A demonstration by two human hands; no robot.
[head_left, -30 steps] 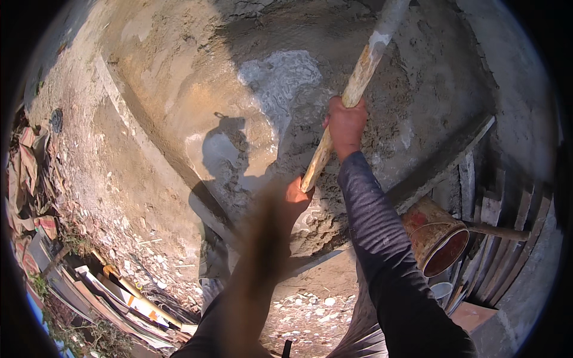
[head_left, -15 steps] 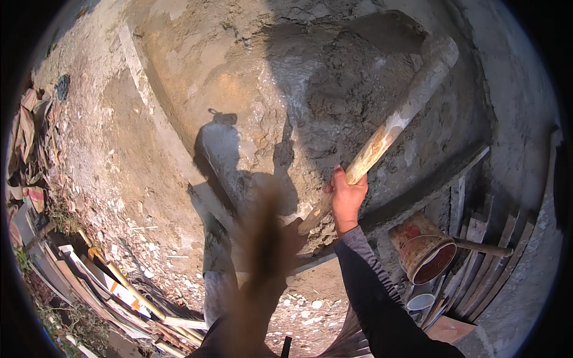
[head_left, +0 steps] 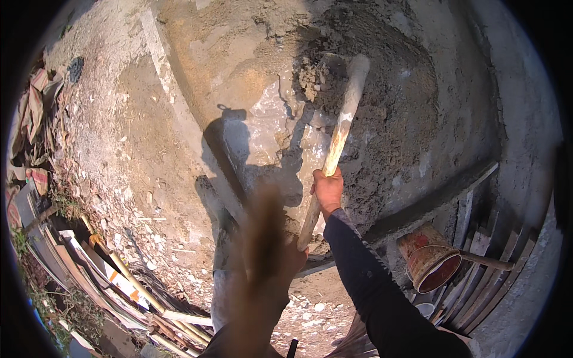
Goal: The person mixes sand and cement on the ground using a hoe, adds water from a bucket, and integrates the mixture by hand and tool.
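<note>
My right hand (head_left: 328,188) is closed round the middle of a hoe's (head_left: 339,143) pale wooden handle. Lower down, my left hand (head_left: 297,258) grips the handle's near end; a blurred brown shape (head_left: 264,250) close to the camera hides much of this hand. The mud-coated head end of the hoe rests in wet grey mortar (head_left: 382,119), and its blade is mostly hidden by mortar. Clumps (head_left: 313,79) sit just left of the head. A shiny wet patch (head_left: 265,113) lies left of the handle.
Boards (head_left: 173,95) (head_left: 430,200) edge the mortar on the left and at near right. A dirty bucket (head_left: 427,256) lies tipped beside stacked planks (head_left: 498,280) at right. Wood scraps (head_left: 113,280) and crumpled sacks (head_left: 37,119) lie at left.
The hoe's head has swung left and toward me from the far right, with clumps of mortar now beside it. My right hand has shifted slightly left with the handle.
</note>
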